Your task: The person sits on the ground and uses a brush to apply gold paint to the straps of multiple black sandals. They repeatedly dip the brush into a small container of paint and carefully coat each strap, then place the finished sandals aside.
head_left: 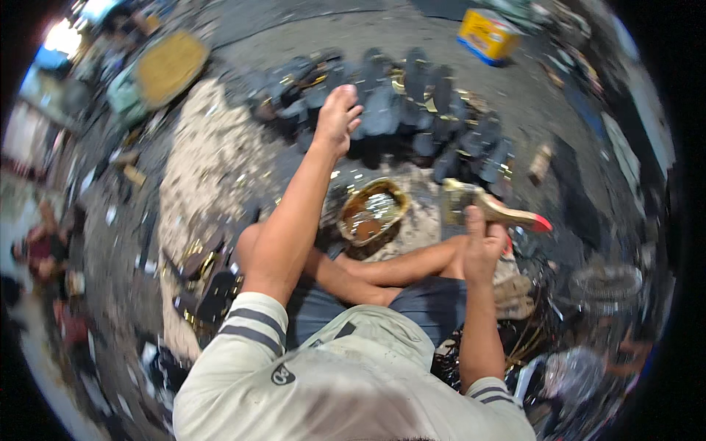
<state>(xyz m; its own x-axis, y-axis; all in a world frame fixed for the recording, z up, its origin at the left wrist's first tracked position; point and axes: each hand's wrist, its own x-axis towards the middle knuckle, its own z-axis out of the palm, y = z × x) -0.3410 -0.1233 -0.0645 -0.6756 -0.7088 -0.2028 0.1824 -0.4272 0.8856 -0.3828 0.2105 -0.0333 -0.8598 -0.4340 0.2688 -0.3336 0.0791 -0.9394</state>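
My left hand [340, 121] reaches far forward over a curved row of dark footwear soles [379, 106], some with gold-coloured straps. Its fingers look slightly apart, with nothing visible in them, though they are blurred. At the right, my right hand [483, 246] grips a brush [507, 213] with a wooden, red-tipped handle. The brush's broad end points left, above my bent leg. Between my arms stands a tub [403, 198] with a stained rim, holding shiny amber liquid. More dark, gold-trimmed footwear pieces [209, 275] lie beside my left knee.
A pale, speckled sheet [206, 147] covers the ground at left and under the tub. Behind it is a round yellow-brown panel [173, 67]. A yellow-and-blue tin [487, 37] stands far right. A wooden block [540, 164] and clear plastic [573, 375] lie right; another person [44, 246] is far left.
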